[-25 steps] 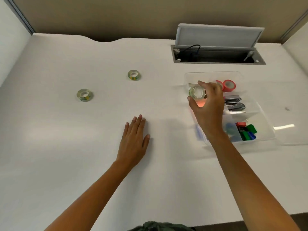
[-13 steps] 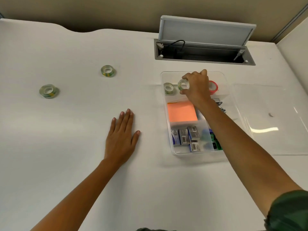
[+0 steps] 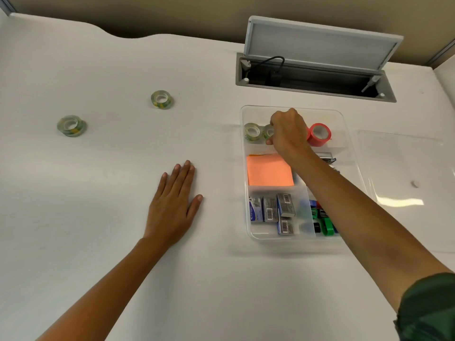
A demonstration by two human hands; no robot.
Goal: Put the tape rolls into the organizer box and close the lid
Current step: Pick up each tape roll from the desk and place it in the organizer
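Observation:
A clear organizer box (image 3: 349, 134) lies open on the white desk at the right. In its far compartment my right hand (image 3: 289, 132) is shut on a clear tape roll (image 3: 268, 132), low inside the box. Another clear tape roll (image 3: 252, 132) stands just left of it, and a red tape roll (image 3: 319, 134) sits to the right of my hand. Two clear tape rolls remain on the desk: one (image 3: 161, 99) at centre left and one (image 3: 71, 125) at far left. My left hand (image 3: 173, 205) rests flat and open on the desk. The clear lid (image 3: 406, 188) lies right of the box.
The box also holds orange sticky notes (image 3: 269, 170), staple boxes (image 3: 273, 210) and coloured clips (image 3: 323, 221). An open cable hatch (image 3: 315, 80) with a raised grey flap is at the desk's far edge behind the box.
My right hand carried the clear tape roll over the box and lowered it into the far compartment, next to the roll that lies there. My left hand stayed flat.

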